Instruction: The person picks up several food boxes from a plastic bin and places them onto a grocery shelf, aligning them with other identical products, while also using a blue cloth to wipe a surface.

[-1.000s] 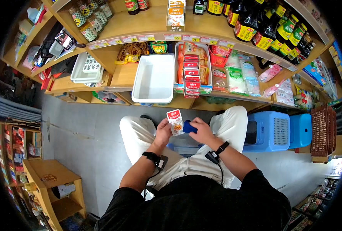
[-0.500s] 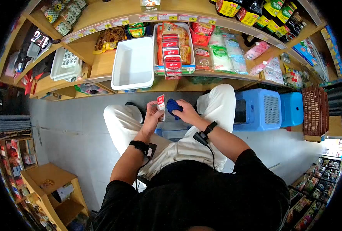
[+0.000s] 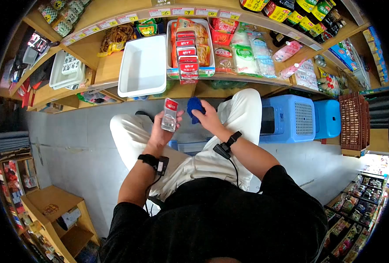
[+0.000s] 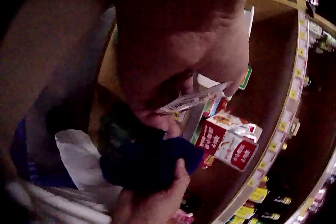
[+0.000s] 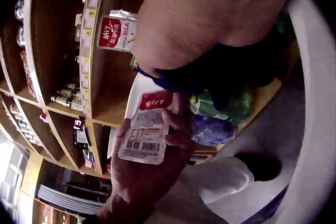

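Observation:
A small red-and-clear snack packet (image 3: pixel 170 117) lies across my left hand (image 3: pixel 158 133), gripped along its sides between thumb and fingers. In the right wrist view the packet (image 5: pixel 143 134) turns its printed side with the barcode toward the camera. Opposite it, my right hand (image 3: pixel 211 119) grips a bunched dark blue cloth (image 3: pixel 195 108), apart from the packet in the head view. The left wrist view shows the packet (image 4: pixel 194 99) nearly edge-on, above the cloth (image 4: pixel 152 163). Both hands are over the gap between the knees, in front of the shelf.
A white plastic tub (image 3: pixel 142 63) stands on the shelf, beside a tray (image 3: pixel 212 72) holding a row of red-topped packets (image 3: pixel 187 65). Bagged goods (image 3: pixel 247 59) lie to the right. Blue plastic stools (image 3: pixel 286 118) and a brown crate (image 3: pixel 354 122) stand on the floor at right.
The packet has been turned over from its picture side, through edge-on, to the other side. The cloth hand has drawn apart from it. The head view has shifted, so the shelf appears higher.

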